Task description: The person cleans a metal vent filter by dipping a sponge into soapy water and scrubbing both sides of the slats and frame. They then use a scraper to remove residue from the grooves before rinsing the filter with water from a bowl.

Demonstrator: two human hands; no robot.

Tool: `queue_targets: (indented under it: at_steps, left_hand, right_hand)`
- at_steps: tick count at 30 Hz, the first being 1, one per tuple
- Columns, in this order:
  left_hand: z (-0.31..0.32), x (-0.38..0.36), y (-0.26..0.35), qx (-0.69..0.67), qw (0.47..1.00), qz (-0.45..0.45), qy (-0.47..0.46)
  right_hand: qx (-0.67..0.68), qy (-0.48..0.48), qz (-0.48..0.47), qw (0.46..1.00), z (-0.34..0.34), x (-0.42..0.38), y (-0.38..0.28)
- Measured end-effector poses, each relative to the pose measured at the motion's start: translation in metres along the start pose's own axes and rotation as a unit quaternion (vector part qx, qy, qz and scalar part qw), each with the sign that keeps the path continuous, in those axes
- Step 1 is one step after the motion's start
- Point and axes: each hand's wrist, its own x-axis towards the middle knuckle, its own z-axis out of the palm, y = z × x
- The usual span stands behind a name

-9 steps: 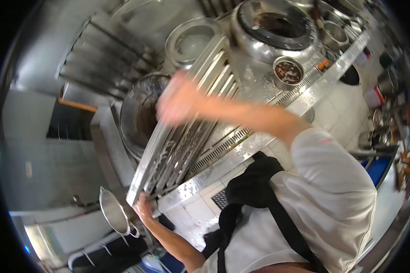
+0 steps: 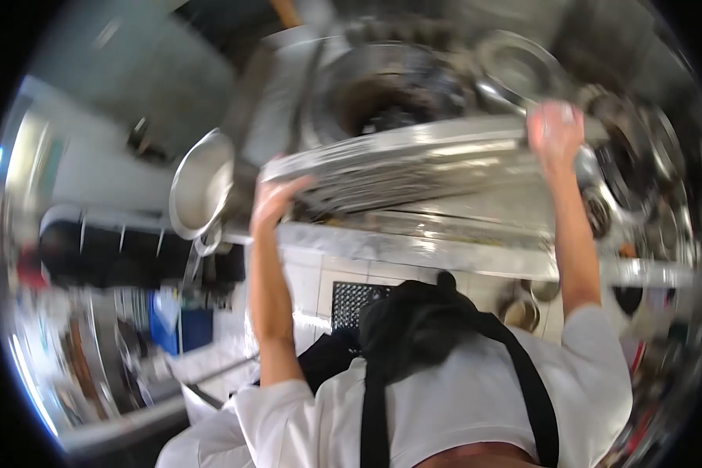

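Observation:
A long, slatted metal baffle filter (image 2: 413, 160), blurred by motion, is held between my two hands over the steel cooking range. My left hand (image 2: 275, 196) is closed on its left end, with the thumb lying along the front side. At the far right end, my right hand (image 2: 555, 131) is wrapped over the top edge. The slats face toward me. Behind the filter is a dark, round wok burner (image 2: 343, 101), its front part hidden by the filter.
Left of the range hangs a metal pot with a handle (image 2: 203, 187). A round steel basin (image 2: 519, 66) stands at the back right, near another burner ring (image 2: 628, 168). The range's front edge (image 2: 413, 251) runs before my apron. A black perforated mat (image 2: 355, 300) lies on the tiled floor.
My view has swung round toward the left. My right hand, blurred over the middle of the filter before, is now at its right end. My left hand has kept the other end.

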Motion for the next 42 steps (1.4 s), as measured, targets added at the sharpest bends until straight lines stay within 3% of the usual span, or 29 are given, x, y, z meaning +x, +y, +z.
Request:
queue_targets:
  at_steps: [1, 2, 4, 6, 8, 9, 10, 13, 14, 15, 16, 17, 20, 21, 22, 23, 24, 26, 28, 30, 32, 34, 35, 36, 37, 38, 40, 42]
  left_hand:
    - [-0.006, 0.002, 0.005, 0.002, 1.000, 0.021, -0.019]
    - [0.005, -0.006, 0.030, -0.023, 1.000, -0.007, 0.016]
    - [-0.005, 0.000, 0.034, -0.052, 0.993, -0.014, -0.108]
    - [-0.018, 0.005, 0.012, -0.073, 0.988, 0.028, -0.136]
    - [-0.024, 0.010, -0.019, -0.122, 0.981, 0.120, -0.092]
    - [-0.023, 0.013, -0.026, -0.072, 0.980, 0.174, -0.060]
    - [-0.023, 0.020, -0.035, -0.080, 0.979, 0.182, -0.047]
    - [-0.034, 0.028, -0.044, -0.309, 0.931, 0.166, -0.095]
    - [-0.043, 0.025, -0.033, -0.223, 0.955, 0.161, -0.115]
    - [-0.051, 0.026, -0.029, -0.132, 0.969, 0.158, -0.134]
    - [-0.045, 0.027, -0.045, -0.136, 0.968, 0.158, -0.140]
    - [-0.028, 0.028, -0.071, -0.225, 0.961, 0.118, -0.108]
    - [-0.031, 0.026, -0.066, -0.266, 0.952, 0.015, -0.149]
    - [-0.035, 0.026, -0.062, -0.251, 0.954, -0.004, -0.164]
    - [-0.039, 0.027, -0.055, -0.174, 0.974, 0.016, -0.145]
    - [-0.042, 0.030, -0.049, -0.095, 0.987, 0.032, -0.123]
    - [-0.029, 0.029, -0.050, -0.198, 0.974, 0.031, -0.111]
    - [-0.025, 0.028, -0.036, -0.403, 0.910, 0.009, -0.099]
    - [-0.027, 0.039, -0.041, -0.315, 0.943, 0.023, -0.109]
    - [-0.035, 0.033, -0.029, -0.242, 0.961, 0.020, -0.131]
    - [-0.018, 0.030, -0.046, -0.273, 0.948, 0.046, -0.154]
    - [-0.013, 0.020, -0.041, -0.301, 0.949, 0.010, -0.097]
    - [-0.016, 0.019, -0.043, -0.301, 0.947, 0.010, -0.113]
    - [-0.018, 0.025, -0.049, -0.279, 0.952, 0.029, -0.122]
    - [-0.022, 0.032, -0.054, -0.255, 0.956, 0.051, -0.136]
    - [-0.024, 0.036, -0.054, -0.230, 0.958, 0.075, -0.157]
    - [-0.028, 0.040, -0.037, -0.228, 0.958, 0.086, -0.153]
    - [-0.028, 0.051, -0.045, -0.168, 0.969, 0.097, -0.154]
  right_hand:
    - [-0.188, -0.013, -0.152, 0.970, 0.023, -0.019, -0.063]
    - [-0.220, -0.059, -0.143, 0.963, 0.053, -0.031, -0.127]
    - [-0.192, -0.146, -0.122, 0.963, 0.136, -0.063, -0.209]
    - [-0.170, -0.293, -0.089, 0.937, 0.212, -0.079, -0.301]
    - [-0.088, -0.257, -0.167, 0.948, 0.276, -0.099, -0.356]
    - [-0.090, -0.265, -0.183, 0.942, 0.292, -0.098, -0.377]
    - [-0.063, -0.280, -0.185, 0.940, 0.309, -0.087, -0.402]
    - [0.031, -0.391, -0.130, 0.911, 0.369, -0.048, -0.479]
    - [0.092, -0.495, -0.050, 0.862, 0.405, -0.048, -0.493]
    - [0.099, -0.572, -0.045, 0.813, 0.452, -0.068, -0.491]
    - [0.101, -0.644, -0.039, 0.757, 0.499, -0.087, -0.488]
    - [0.093, -0.708, -0.028, 0.699, 0.523, -0.109, -0.496]
    - [-0.159, -0.766, -0.231, 0.579, 0.553, -0.195, -0.502]
    - [-0.196, -0.786, -0.303, 0.502, 0.562, -0.218, -0.497]
    - [-0.235, -0.767, -0.299, 0.516, 0.571, -0.251, -0.487]
    - [-0.169, -0.758, -0.248, 0.579, 0.585, -0.275, -0.469]
    - [-0.195, -0.760, -0.234, 0.573, 0.597, -0.284, -0.466]
    - [-0.304, -0.779, -0.228, 0.498, 0.633, -0.310, -0.472]
    - [-0.367, -0.795, -0.215, 0.433, 0.677, -0.343, -0.460]
    - [-0.283, -0.800, -0.284, 0.446, 0.644, -0.316, -0.453]
    - [-0.211, -0.770, -0.281, 0.532, 0.573, -0.235, -0.475]
    - [0.082, -0.703, -0.131, 0.695, 0.548, -0.183, -0.458]
    - [0.226, -0.627, -0.056, 0.743, 0.530, -0.146, -0.453]
    - [0.274, -0.591, -0.063, 0.756, 0.468, -0.094, -0.435]
    - [0.263, -0.484, -0.055, 0.833, 0.414, -0.067, -0.410]
    - [0.166, -0.513, 0.010, 0.842, 0.364, -0.039, -0.380]
    - [-0.124, -0.415, 0.003, 0.901, 0.278, -0.027, -0.331]
    - [-0.135, -0.376, 0.002, 0.917, 0.250, -0.065, -0.313]
